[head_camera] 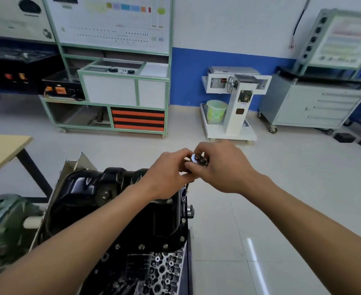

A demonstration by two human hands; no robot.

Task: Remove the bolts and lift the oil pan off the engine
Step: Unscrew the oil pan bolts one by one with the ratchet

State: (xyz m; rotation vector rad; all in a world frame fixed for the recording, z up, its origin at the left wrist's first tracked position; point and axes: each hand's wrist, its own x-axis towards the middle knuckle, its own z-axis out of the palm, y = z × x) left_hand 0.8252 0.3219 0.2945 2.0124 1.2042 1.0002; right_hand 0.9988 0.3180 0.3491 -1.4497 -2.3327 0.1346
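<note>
1. At far left, the corner of a wooden table [2, 152] juts into view above a green machine housing [7, 222] that sits just beside the engine.
2. The black oil pan [111, 201] sits on the engine [154, 271] at lower centre, its flange seated, with bolts [141, 246] showing along the near edge and up the right edge.
3. The left hand [166, 175] reaches over the pan's far right corner, thumb and fingertips curled in to pinch the silver head of a ratchet [198, 159].
4. The ratchet is held above that corner of the pan; a thin shaft [187, 186] drops from under the hands toward the flange (its lower tip is too small to make out).
5. The right hand [224, 167] meets the left, its fingers curled round the ratchet from the other side.
6. Behind, across the tiled floor: a green-framed training board [111, 60] at left, a white stand [237, 107] carrying a green bucket [217, 110] at centre, and a grey drawer cabinet [314, 105] on castors at right, against a blue-and-white wall.
</note>
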